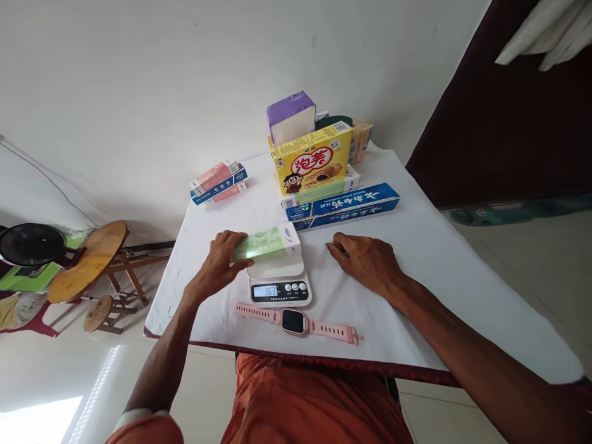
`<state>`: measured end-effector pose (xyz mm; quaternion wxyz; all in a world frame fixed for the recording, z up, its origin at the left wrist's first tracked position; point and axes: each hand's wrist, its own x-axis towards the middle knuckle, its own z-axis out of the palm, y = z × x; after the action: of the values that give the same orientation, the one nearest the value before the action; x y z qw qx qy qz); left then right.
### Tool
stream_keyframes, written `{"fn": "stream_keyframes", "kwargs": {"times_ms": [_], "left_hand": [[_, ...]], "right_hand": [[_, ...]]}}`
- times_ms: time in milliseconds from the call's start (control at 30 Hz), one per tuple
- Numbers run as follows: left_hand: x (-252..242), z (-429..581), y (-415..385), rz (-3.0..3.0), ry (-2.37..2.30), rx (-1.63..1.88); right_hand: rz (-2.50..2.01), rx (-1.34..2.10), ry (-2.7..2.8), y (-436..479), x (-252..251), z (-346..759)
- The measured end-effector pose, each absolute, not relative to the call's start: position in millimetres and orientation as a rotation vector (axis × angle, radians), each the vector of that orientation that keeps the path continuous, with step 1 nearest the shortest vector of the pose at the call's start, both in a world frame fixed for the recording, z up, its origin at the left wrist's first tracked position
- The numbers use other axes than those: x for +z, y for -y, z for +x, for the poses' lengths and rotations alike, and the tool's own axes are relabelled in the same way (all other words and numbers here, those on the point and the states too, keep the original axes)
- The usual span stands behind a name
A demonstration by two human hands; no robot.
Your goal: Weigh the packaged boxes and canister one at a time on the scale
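Note:
My left hand (222, 256) grips the left end of a green and white box (264, 244), thumb on the near side and fingers over the far edge. The box lies across the platform of a white digital kitchen scale (280, 292), whose display appears to read 363. My right hand (363, 258) rests on the white tablecloth to the right of the scale, fingers curled closed, with nothing visible in them. In front of the scale lies a pink-strapped smartwatch (294, 321), stretched out flat.
Behind the scale stand a blue toothpaste box (343, 205), a yellow snack box (311, 159) and a purple-topped pack (291, 117). Pink and blue boxes (219, 183) are stacked at the table's back left. A black pan (31, 244) and wooden stools (98, 313) are off to the left.

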<state>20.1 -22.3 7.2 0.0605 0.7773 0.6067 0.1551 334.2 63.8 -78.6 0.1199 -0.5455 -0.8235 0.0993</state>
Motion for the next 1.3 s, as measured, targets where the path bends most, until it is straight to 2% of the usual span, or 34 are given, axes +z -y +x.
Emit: {"fn": "stream_keyframes", "kwargs": {"times_ms": [167,300,433,733,933,1033,1133,1200,1300], "left_hand": [[16.7,-38.9,-20.5,2.230,-2.188,0.516],[2.0,-70.6,-81.7,2.028,-2.458,0.308],[-17.0,-81.5,-118.8,1.993,-2.515,0.282],[-25.8,-94.7,-136.4,2.019,-2.627,0.295],[-20.0,-63.8,-124.3,2.063,-2.639,0.316],[-13.6,-24.0,-112.8,2.223,-2.534,0.477],[-6.4,30.3,-105.1,2.514,-2.120,0.682],[-2.5,69.0,-104.0,2.657,-1.831,0.616],[0.0,120.7,-107.5,2.744,-1.698,0.267]], "right_hand": [[-1.591,0.240,2.400,-65.3,-83.9,333.5],[-1.588,0.207,2.384,-66.1,-87.3,333.3],[-1.559,0.202,2.365,-67.4,-89.9,334.1],[-1.600,0.213,2.373,-66.9,-87.3,333.4],[-1.663,0.257,2.419,-65.5,-77.3,332.0],[-1.680,0.278,2.441,-65.6,-73.0,332.0],[-1.706,0.280,2.448,-65.4,-69.9,332.4],[-1.703,0.285,2.455,-65.1,-68.3,333.2],[-1.660,0.300,2.469,-64.5,-66.5,334.7]]}}
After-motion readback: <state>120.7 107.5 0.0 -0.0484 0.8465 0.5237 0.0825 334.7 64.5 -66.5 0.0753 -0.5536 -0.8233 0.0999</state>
